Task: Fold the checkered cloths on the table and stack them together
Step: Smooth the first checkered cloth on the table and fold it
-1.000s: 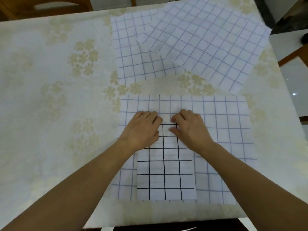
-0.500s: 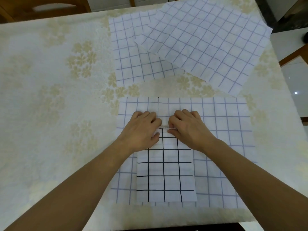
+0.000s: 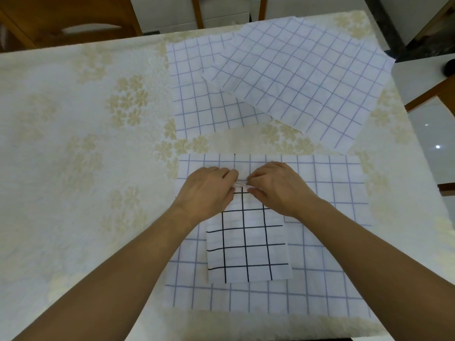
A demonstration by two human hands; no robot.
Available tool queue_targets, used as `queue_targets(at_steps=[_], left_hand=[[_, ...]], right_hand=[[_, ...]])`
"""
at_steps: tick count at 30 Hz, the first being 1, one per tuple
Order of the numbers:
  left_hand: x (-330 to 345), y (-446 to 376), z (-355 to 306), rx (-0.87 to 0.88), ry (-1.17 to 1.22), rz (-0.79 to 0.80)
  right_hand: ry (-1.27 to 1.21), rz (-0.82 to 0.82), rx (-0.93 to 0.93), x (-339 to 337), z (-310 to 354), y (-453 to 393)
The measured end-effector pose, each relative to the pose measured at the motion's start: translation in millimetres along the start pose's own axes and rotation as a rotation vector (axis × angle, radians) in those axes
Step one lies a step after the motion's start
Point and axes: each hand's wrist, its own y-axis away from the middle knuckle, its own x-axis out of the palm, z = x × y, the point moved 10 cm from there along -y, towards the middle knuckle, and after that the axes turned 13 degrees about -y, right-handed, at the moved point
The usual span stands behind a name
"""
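While the far edge of the black-check cloth (image 3: 247,252) was pinched between both hands, its folding was judged only partly done. The left hand (image 3: 209,190) and right hand (image 3: 275,187) were seen almost touching at that edge, fingers (image 3: 256,177) curled over it and thumbs beneath, with the edge lifted slightly. This cloth, already folded narrow, was laid on a flat blue-check cloth (image 3: 327,242) at the near side of the bench (image 3: 73,168). Two further blue-check cloths were seen unfolded at the far side: a square one (image 3: 197,94) and, overlapping its right part, a skewed one (image 3: 307,80). No stack was yet made. By this showing, three cloths were left wholly to fold, one to finish, and all to be stacked.
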Motion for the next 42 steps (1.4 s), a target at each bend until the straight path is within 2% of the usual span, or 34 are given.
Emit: queue_targets(at_steps=[7,14,24,31,36,39,42], left_hand=[[15,1,8,-0.051,0.027,0.299],[31,13,6,0.031,0.097,0.407],[32,23,9,0.041,0.058,0.322],[11,15,5,-0.005,0.051,0.199],[0,18,8,-0.109,0.092,0.256],[0,33,0,-0.094,0.121,0.298],[0,53,-15,-0.072,0.143,0.272]], right_hand=[[-0.063,-0.007,0.052,-14,7,10],[-0.076,0.031,0.06,-9,7,15],[-0.082,0.018,0.053,-5,4,16],[-0.035,-0.059,-0.045,-15,18,25],[0.0,-0.11,-0.1,-21,32,40],[0.017,-0.15,-0.123,-25,41,52],[0.036,-0.178,-0.149,-22,48,69]])
